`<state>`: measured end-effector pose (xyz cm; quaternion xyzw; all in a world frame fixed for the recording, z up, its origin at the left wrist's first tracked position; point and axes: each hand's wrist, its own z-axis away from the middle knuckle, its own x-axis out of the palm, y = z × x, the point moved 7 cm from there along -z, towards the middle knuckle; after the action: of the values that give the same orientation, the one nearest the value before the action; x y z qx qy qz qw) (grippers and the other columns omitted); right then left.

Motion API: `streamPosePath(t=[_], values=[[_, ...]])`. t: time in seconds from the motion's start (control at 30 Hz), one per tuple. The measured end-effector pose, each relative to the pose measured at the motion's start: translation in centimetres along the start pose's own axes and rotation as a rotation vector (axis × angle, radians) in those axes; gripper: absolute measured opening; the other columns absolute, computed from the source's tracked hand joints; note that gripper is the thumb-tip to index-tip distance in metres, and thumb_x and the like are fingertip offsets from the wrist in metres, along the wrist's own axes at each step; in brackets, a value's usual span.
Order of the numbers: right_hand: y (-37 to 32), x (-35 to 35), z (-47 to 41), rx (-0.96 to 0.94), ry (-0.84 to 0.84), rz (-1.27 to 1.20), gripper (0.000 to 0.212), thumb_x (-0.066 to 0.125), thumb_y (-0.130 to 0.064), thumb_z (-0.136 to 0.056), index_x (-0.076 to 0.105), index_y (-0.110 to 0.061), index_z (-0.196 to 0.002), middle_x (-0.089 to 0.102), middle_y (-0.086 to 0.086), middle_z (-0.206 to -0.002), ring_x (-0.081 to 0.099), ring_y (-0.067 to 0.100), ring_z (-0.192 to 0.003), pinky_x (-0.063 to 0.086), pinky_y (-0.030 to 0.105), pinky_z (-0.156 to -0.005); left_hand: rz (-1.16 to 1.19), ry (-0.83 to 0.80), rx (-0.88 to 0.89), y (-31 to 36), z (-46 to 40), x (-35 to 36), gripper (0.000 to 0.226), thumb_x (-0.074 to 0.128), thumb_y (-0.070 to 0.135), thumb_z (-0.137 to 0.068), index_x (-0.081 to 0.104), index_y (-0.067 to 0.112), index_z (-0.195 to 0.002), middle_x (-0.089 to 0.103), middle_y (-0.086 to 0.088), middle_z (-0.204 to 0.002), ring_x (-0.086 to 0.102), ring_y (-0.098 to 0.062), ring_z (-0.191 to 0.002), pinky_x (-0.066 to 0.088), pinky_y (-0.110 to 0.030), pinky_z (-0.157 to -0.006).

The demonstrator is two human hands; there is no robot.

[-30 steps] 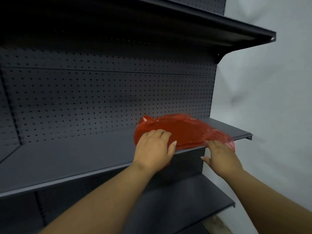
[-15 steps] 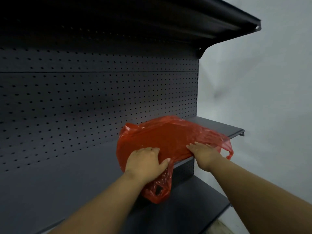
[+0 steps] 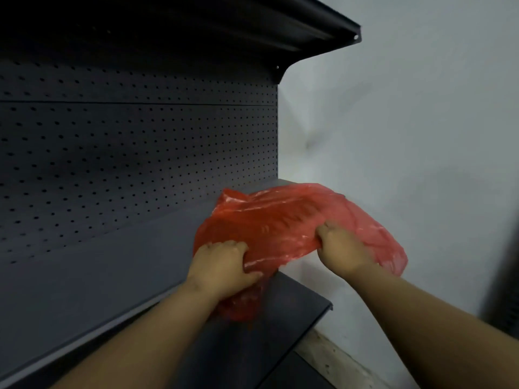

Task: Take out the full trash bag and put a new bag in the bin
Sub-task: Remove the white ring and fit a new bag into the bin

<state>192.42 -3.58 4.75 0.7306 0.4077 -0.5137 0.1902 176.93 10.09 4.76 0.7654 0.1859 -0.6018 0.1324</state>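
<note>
A thin red plastic bag (image 3: pixel 276 220) lies crumpled at the right end of the dark metal shelf (image 3: pixel 106 265), partly hanging over its front edge. My left hand (image 3: pixel 222 266) grips a bunch of the bag at its lower left, fingers curled into the plastic. Further right, my right hand (image 3: pixel 341 245) grips the bag's front edge, and loose plastic drapes past its wrist. No bin and no full trash bag are in view.
The shelf unit has a perforated dark back panel (image 3: pixel 140 153), a shelf overhead (image 3: pixel 295 26) and a lower shelf (image 3: pixel 280 313) below my hands. A pale wall (image 3: pixel 407 136) stands right of the unit. A strip of floor (image 3: pixel 337 357) shows at the bottom right.
Both hands went from resting flat on the bag to gripping it. The bag has been pulled forward and to the right, off the shelf's front edge. The camera view swung left.
</note>
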Motion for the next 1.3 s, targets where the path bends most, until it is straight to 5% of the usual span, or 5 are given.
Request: streamPosePath(t=[0.1, 0.33, 0.53, 0.67, 1.3], values=[[4.3, -0.2, 3.4, 0.124, 0.025, -0.062, 0.021, 0.043, -0.006, -0.086, 0.057, -0.005, -0.102, 0.055, 0.013, -0.103, 0.052, 0.029, -0.082, 0.038, 0.031, -0.066, 0.009, 0.097, 0.077, 4.0, -0.8, 0.8, 0.026, 0.045, 0.037, -0.087, 0.060, 0.022, -0.102, 0.065, -0.001, -0.111, 0.057, -0.022, -0.104, 0.035, -0.037, -0.098], [14.2, 4.4, 13.3, 0.390, -0.074, -0.080, 0.028, 0.048, -0.014, -0.090, 0.055, -0.013, -0.116, 0.054, 0.011, -0.113, 0.059, 0.033, -0.094, 0.048, 0.036, -0.077, 0.290, -0.047, 0.105, 12.0, -0.9, 9.4, 0.033, 0.039, 0.037, -0.086, 0.060, 0.031, -0.112, 0.065, 0.004, -0.117, 0.056, -0.018, -0.112, 0.031, -0.036, -0.104], [17.9, 11.6, 21.4, 0.506, -0.298, -0.009, 0.027, 0.044, -0.013, -0.088, 0.056, -0.013, -0.112, 0.054, 0.012, -0.114, 0.060, 0.035, -0.095, 0.048, 0.035, -0.079, 0.434, -0.366, 0.005, 15.8, 1.8, 21.9, 0.022, 0.050, 0.033, -0.085, 0.059, 0.021, -0.101, 0.067, -0.007, -0.111, 0.062, -0.027, -0.098, 0.050, -0.034, -0.080], [19.4, 17.5, 26.3, 0.630, -0.429, -0.061, 0.029, 0.043, -0.012, -0.089, 0.056, -0.012, -0.115, 0.053, 0.013, -0.118, 0.059, 0.034, -0.099, 0.048, 0.035, -0.083, 0.587, -0.468, -0.001, 18.2, 4.4, 28.4, 0.004, 0.055, 0.016, -0.084, 0.054, 0.018, -0.081, 0.062, -0.003, -0.084, 0.060, -0.023, -0.083, 0.035, -0.027, -0.062], [26.2, 45.1, 41.0, 1.008, -0.644, -0.100, 0.037, 0.041, -0.006, -0.086, 0.066, -0.019, -0.109, 0.061, 0.009, -0.117, 0.059, 0.025, -0.108, 0.047, 0.032, -0.092, 1.014, -0.754, -0.289, 23.5, 12.2, 65.0, 0.018, 0.056, 0.013, -0.080, 0.048, 0.019, -0.065, 0.055, -0.006, -0.067, 0.053, -0.024, -0.073, 0.040, -0.035, -0.065]])
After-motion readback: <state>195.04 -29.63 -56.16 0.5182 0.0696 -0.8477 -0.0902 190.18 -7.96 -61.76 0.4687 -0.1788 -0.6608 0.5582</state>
